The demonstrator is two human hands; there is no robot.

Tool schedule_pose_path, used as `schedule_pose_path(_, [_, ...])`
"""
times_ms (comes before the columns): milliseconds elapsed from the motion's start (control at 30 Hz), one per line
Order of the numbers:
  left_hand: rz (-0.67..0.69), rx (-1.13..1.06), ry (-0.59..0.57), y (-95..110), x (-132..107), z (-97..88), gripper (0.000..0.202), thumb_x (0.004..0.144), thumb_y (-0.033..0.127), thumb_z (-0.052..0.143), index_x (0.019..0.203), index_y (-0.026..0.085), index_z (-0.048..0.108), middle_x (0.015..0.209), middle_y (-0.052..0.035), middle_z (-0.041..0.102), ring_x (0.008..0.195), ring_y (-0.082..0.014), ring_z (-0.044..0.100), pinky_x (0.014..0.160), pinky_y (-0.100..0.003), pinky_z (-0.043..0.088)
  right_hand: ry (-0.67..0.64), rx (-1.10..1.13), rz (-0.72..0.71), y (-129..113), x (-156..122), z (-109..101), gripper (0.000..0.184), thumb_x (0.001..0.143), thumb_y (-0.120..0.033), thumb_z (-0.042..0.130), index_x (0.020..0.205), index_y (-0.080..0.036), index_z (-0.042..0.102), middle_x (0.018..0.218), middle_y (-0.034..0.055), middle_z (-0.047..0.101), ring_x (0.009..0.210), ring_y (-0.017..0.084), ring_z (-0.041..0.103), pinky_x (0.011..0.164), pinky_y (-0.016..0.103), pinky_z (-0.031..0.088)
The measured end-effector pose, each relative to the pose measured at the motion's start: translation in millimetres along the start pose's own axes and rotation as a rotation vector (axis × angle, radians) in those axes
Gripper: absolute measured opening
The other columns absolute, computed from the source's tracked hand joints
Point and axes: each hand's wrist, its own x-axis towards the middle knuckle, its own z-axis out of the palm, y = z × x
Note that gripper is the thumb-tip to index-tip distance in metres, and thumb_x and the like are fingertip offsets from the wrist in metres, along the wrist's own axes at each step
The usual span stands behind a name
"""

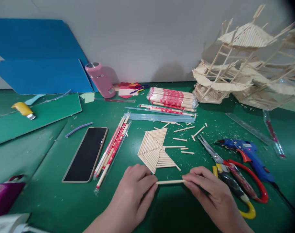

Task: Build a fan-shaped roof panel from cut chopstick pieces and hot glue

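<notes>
A short wooden stick (170, 182) spans the gap between my two hands, level above the green table. My left hand (135, 191) pinches its left end, and my right hand (209, 191) pinches the right end. Just beyond them lies a partly filled polygon panel (151, 149) built from rows of cut sticks, with an open gap on its right side. Loose stick pieces (184, 128) are scattered to the right of the panel. Close to my right hand rest red-handled scissors (255, 181) and a yellow-handled cutting tool (232, 186).
A blue glue gun (249, 153) with a cord lies at right. Wrapped chopsticks (113, 145) and a phone (85, 155) are on the left. Behind stand a chopstick bundle (173, 97), a pink bottle (101, 81) and wooden tower models (234, 68). A yellow utility knife (24, 109) sits far left.
</notes>
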Motion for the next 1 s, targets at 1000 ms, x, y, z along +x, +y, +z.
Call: schedule_pose_path(1000, [0.032,-0.053,0.059,-7,11,12.0,0.02,0.085,0.017,0.045,0.074,0.017,0.061,0.064,-0.0025,0.056,0.061,-0.0136,0.049,0.056,-0.024,0.037,-0.215,-0.191,-0.107,-7,23,13,0.016,0.087,-0.019,0.046,0.096,-0.024,0.058,0.083,0.0014,0.059,0.074,0.014,0.05,0.064,0.029,0.036])
